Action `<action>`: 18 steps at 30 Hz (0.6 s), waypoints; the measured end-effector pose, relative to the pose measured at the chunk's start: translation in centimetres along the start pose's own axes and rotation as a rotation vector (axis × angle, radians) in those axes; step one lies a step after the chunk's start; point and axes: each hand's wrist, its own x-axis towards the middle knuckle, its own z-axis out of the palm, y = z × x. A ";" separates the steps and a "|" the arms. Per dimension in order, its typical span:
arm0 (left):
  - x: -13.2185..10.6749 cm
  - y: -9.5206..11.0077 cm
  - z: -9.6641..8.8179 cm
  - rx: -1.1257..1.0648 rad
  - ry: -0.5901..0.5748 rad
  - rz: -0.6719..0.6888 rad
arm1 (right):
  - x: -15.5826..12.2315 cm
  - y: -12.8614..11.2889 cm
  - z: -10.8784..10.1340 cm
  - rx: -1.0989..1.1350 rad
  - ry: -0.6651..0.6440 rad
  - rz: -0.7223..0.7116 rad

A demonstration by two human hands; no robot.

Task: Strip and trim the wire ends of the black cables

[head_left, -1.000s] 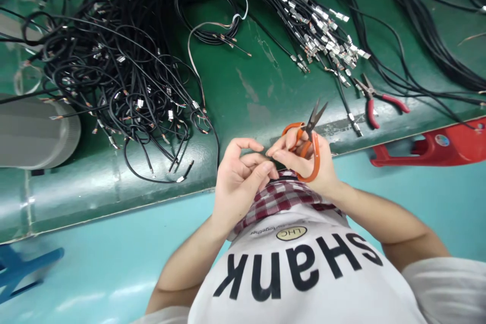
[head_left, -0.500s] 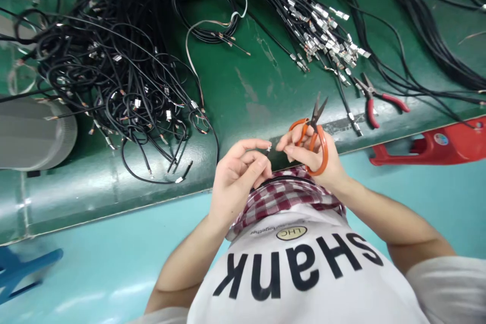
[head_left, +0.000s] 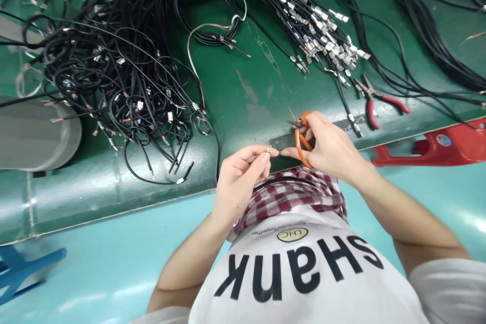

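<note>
Near the bench edge, my left hand (head_left: 240, 174) pinches the end of a black cable (head_left: 286, 179) between thumb and index finger. Small bare wire ends show at the fingertips, too fine to make out in detail. The cable runs back across my lap, over a red-and-white checked cloth. My right hand (head_left: 332, 147) grips orange-handled scissors (head_left: 299, 143), whose dark blades point up and to the left over the bench. Its thumb and the left fingertips are close together; whether they touch I cannot tell.
A tangled heap of black cables (head_left: 140, 76) covers the left of the green bench (head_left: 243, 111). Cable ends with metal connectors (head_left: 322, 25) fan out behind. Red-handled pliers (head_left: 379, 98) lie at right. A red stool (head_left: 448, 144) and a blue one (head_left: 30, 273) stand below the edge.
My right hand has rolled over, and the scissors have swung from pointing upward to pointing left. The left hand still pinches the cable, with the wire ends now looking more spread.
</note>
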 end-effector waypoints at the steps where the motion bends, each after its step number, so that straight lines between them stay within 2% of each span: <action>1: 0.0 0.0 0.0 0.001 0.000 -0.008 | 0.5 0.3 -0.3 -0.096 0.020 -0.022; 3: 0.0 0.1 0.0 0.003 -0.013 -0.025 | 1.6 0.6 -0.7 -0.216 0.033 -0.073; 7: -0.1 0.1 0.1 -0.014 -0.047 -0.034 | 3.5 0.0 -1.0 -0.277 -0.013 -0.105; 11: 0.0 -0.2 0.1 0.033 -0.033 0.007 | 3.7 -0.5 -1.6 -0.326 0.040 -0.103; 15: 0.4 -0.5 0.0 0.046 -0.039 -0.031 | 2.1 1.9 -3.3 -0.204 0.107 -0.167; 18: 0.6 -0.6 0.1 0.048 -0.058 -0.056 | 1.1 4.2 -3.9 -0.186 0.055 -0.207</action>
